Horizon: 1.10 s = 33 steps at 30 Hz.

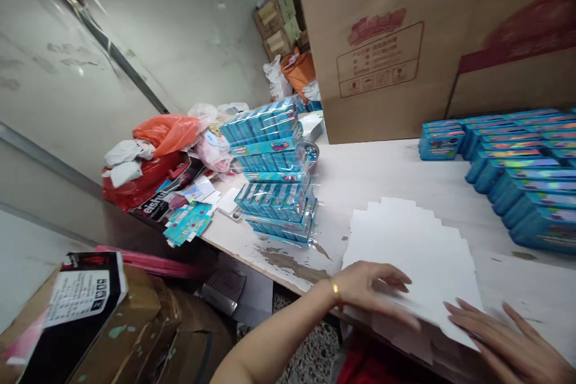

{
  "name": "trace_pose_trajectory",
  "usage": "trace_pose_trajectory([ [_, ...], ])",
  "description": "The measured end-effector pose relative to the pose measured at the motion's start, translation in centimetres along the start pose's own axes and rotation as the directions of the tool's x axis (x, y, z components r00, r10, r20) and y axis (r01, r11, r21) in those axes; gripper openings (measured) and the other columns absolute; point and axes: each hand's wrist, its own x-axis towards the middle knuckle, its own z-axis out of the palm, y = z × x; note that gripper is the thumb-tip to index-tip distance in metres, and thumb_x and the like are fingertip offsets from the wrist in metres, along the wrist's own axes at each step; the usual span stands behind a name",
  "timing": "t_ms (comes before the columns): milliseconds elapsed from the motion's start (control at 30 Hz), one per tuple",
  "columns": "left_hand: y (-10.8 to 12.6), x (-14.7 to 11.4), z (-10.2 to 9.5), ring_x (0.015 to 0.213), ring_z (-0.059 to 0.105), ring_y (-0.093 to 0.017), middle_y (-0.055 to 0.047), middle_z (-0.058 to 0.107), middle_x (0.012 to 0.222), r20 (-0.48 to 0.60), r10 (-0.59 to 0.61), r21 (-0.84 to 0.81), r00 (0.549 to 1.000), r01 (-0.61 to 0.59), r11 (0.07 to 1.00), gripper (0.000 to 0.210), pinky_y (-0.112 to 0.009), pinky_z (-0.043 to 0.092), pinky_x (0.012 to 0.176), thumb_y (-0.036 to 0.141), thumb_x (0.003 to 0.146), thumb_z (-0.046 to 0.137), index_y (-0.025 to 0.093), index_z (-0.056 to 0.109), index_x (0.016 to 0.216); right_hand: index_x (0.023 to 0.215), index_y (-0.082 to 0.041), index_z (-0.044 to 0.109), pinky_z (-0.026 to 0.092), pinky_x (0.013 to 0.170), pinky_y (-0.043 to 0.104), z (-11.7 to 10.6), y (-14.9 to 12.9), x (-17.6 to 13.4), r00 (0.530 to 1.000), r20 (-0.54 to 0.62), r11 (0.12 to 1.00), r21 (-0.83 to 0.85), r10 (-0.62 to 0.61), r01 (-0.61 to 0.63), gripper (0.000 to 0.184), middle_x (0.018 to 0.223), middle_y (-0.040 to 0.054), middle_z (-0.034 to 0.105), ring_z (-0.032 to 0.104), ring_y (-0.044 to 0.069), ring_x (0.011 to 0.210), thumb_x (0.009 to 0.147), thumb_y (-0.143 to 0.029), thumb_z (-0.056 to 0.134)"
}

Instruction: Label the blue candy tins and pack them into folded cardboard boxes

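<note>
A fanned pile of blank white card sheets (409, 246) with stepped edges lies at the near edge of the table. My left hand (371, 294), with a gold band at the wrist, rests at the pile's near left side, thumb and fingers apart. My right hand (513, 336) is spread over the near right corner of the sheets, its fingers stretched out and touching them. Lower sheets (400, 336) stick out past the table edge below my hands. In neither hand do I see anything gripped.
Clear-wrapped stacks of small blue boxes (274, 168) stand left of the sheets. Rows of similar blue boxes (531, 180) fill the right side. A big brown carton (382, 54) stands behind. Plastic bags (166, 132) and flat blue cartons (189, 222) lie far left; worn cartons (148, 312) sit below.
</note>
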Motion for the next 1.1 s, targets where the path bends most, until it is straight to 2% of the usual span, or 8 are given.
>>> trace_pose_trajectory([
  [133, -2.1, -4.0, -0.1, 0.139, 0.024, -0.034, -0.008, 0.042, 0.145, 0.047, 0.111, 0.507, 0.993, -0.120, 0.853, 0.079, -0.062, 0.005, 0.112, 0.049, 0.068, 0.072, 0.027, 0.042, 0.138, 0.105, -0.038, 0.070, 0.024, 0.108, 0.066, 0.0, -0.4, -0.6, 0.986, 0.154, 0.996, -0.047, -0.063, 0.071, 0.033, 0.118, 0.0015, 0.066, 0.057, 0.033, 0.115, 0.085, -0.049, 0.047],
  [267, -4.6, -4.3, -0.1, 0.135, 0.036, -0.023, -0.003, 0.054, 0.135, -0.021, 0.106, 0.566, 0.994, -0.076, 0.821, 0.044, -0.049, 0.026, 0.113, 0.017, 0.083, 0.049, 0.027, 0.057, 0.124, 0.103, -0.033, 0.071, 0.024, 0.108, 0.066, -0.4, -2.4, 0.0, 0.986, 0.108, 0.990, 0.056, 0.123, -0.130, 0.037, 0.117, 0.0031, 0.067, 0.054, 0.033, 0.119, 0.087, -0.055, 0.045],
  [400, -4.7, -2.7, -0.3, 0.121, 0.052, -0.018, -0.005, 0.069, 0.112, -0.182, 0.136, 0.329, 0.974, -0.070, 0.942, 0.027, -0.040, 0.041, 0.103, 0.021, 0.086, 0.048, 0.022, 0.068, 0.103, 0.099, -0.029, 0.071, 0.024, 0.108, 0.064, -1.8, -4.0, 1.1, 0.969, 0.099, 0.963, 0.127, 0.224, -0.236, 0.038, 0.112, 0.0053, 0.069, 0.057, 0.031, 0.116, 0.089, -0.054, 0.044],
  [567, -3.7, -0.5, 0.2, 0.112, 0.056, -0.021, -0.005, 0.071, 0.091, -0.253, -0.028, 0.152, 0.967, 0.069, 0.986, 0.020, -0.040, 0.046, 0.094, 0.030, 0.086, 0.052, 0.020, 0.070, 0.083, 0.098, -0.026, 0.068, 0.037, 0.099, 0.056, -3.6, -5.8, 2.0, 0.988, 0.121, 0.983, -0.167, 0.092, -0.071, 0.027, 0.110, 0.0038, 0.069, 0.057, 0.027, 0.109, 0.094, -0.031, 0.041],
  [667, -1.8, 0.3, 1.6, 0.098, 0.056, -0.019, -0.004, 0.066, 0.080, -0.241, 0.008, 0.370, 0.970, 0.085, 0.925, 0.026, -0.035, 0.047, 0.087, 0.030, 0.090, 0.049, 0.018, 0.066, 0.074, 0.091, -0.021, 0.066, 0.045, 0.074, 0.039, -4.3, -7.9, 2.0, 0.990, 0.142, 0.871, -0.489, 0.024, 0.049, 0.021, 0.107, 0.0073, 0.069, 0.057, 0.024, 0.088, 0.090, -0.016, 0.046],
  [767, 0.5, 1.4, 3.1, 0.092, 0.052, -0.020, -0.006, 0.061, 0.079, -0.130, 0.056, 0.646, 0.990, 0.041, 0.762, 0.036, -0.033, 0.045, 0.081, 0.034, 0.095, 0.042, 0.016, 0.065, 0.074, 0.094, -0.020, 0.063, 0.038, 0.056, 0.031, -4.9, -9.7, 1.9, 0.986, 0.166, 0.748, -0.657, 0.019, 0.096, 0.024, 0.103, 0.0073, 0.068, 0.052, 0.018, 0.069, 0.087, -0.008, 0.044],
  [900, 2.0, 3.0, 4.4, 0.093, 0.051, -0.023, -0.010, 0.060, 0.088, -0.022, -0.015, 0.816, 1.000, 0.027, 0.577, 0.031, -0.034, 0.044, 0.072, 0.030, 0.094, 0.042, 0.017, 0.068, 0.085, 0.101, -0.020, 0.060, 0.032, 0.049, 0.029, -4.5, -9.7, 2.3, 0.983, 0.180, 0.702, -0.705, 0.040, 0.100, 0.027, 0.108, 0.0069, 0.063, 0.048, 0.014, 0.058, 0.087, -0.005, 0.041],
  [1100, 2.7, 4.0, 4.2, 0.091, 0.054, -0.024, -0.010, 0.060, 0.086, 0.060, -0.108, 0.828, 0.992, 0.011, 0.560, 0.023, -0.031, 0.043, 0.067, 0.016, 0.091, 0.046, 0.016, 0.068, 0.086, 0.106, -0.017, 0.059, 0.041, 0.058, 0.029, -2.8, -6.7, 2.9, 0.929, 0.305, 0.811, -0.478, -0.208, 0.338, 0.028, 0.077, 0.0059, 0.055, 0.050, 0.018, 0.068, 0.090, -0.005, 0.038],
])
